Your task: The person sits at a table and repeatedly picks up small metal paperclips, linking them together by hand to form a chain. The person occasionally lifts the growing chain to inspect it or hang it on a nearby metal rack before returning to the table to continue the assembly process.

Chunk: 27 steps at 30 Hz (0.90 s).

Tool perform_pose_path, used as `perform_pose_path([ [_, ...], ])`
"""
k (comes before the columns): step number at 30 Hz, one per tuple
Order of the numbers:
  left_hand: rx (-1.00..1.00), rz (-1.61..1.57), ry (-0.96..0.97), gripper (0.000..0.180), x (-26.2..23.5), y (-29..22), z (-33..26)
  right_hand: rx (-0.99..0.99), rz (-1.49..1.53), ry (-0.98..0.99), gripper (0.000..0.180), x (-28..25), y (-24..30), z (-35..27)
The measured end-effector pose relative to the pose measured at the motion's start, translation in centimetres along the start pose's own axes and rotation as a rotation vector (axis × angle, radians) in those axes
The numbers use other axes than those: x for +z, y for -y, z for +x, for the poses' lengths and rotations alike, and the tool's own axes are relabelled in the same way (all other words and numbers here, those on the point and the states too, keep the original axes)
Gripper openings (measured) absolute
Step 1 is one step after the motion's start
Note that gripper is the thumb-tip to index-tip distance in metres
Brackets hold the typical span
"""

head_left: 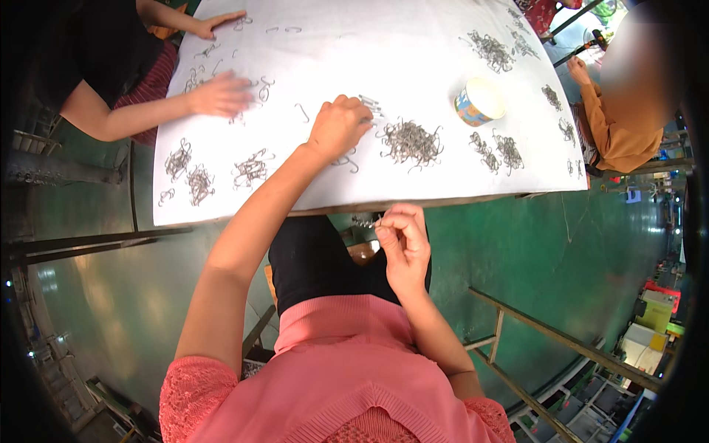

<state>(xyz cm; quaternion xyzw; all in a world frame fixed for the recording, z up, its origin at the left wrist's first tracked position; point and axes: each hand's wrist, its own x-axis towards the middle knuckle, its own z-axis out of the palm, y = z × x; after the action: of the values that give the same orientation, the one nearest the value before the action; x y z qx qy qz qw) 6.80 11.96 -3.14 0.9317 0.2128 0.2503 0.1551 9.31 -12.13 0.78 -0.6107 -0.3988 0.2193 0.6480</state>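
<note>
My left hand (338,127) reaches over the white table with its fingers curled and closed. Several small S-shaped metal hooks (371,105) show right at its fingertips, but what lies between the fingers is hidden. A large heap of the same hooks (412,142) is just to its right, and a few loose ones (347,160) lie by the wrist. In front of the table's near edge, my right hand (405,240) pinches a small bunch of metal hooks (365,221) between thumb and fingers.
On the white tabletop (413,66), a paper tub (476,103) stands to the right among smaller hook piles (508,150). At the left, a co-worker's blurred hand (221,94) is over other hooks. Another person (624,133) sits at the right edge.
</note>
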Motion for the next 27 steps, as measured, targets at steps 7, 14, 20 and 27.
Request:
perform_pose_path([
  [7, 0.032, 0.218, 0.338, 0.008, 0.8, -0.3, 2.6, -0.021, -0.012, 0.007, 0.004, -0.4, -0.3, 0.3],
  [14, -0.121, -0.198, 0.058, 0.02, -0.6, 0.3, 2.5, -0.068, -0.018, 0.01, 0.004, -0.5, 0.1, 1.3],
  [20, -0.562, -1.03, 0.065, 0.015, -4.7, -5.3, -1.7, -0.072, -0.071, 0.01, 0.005, -0.7, -0.2, 1.4],
  [27, -0.667, -1.123, 0.124, 0.012, -8.2, -10.7, -7.3, -0.069, -0.037, 0.011, 0.008, -0.1, -0.7, 1.0],
])
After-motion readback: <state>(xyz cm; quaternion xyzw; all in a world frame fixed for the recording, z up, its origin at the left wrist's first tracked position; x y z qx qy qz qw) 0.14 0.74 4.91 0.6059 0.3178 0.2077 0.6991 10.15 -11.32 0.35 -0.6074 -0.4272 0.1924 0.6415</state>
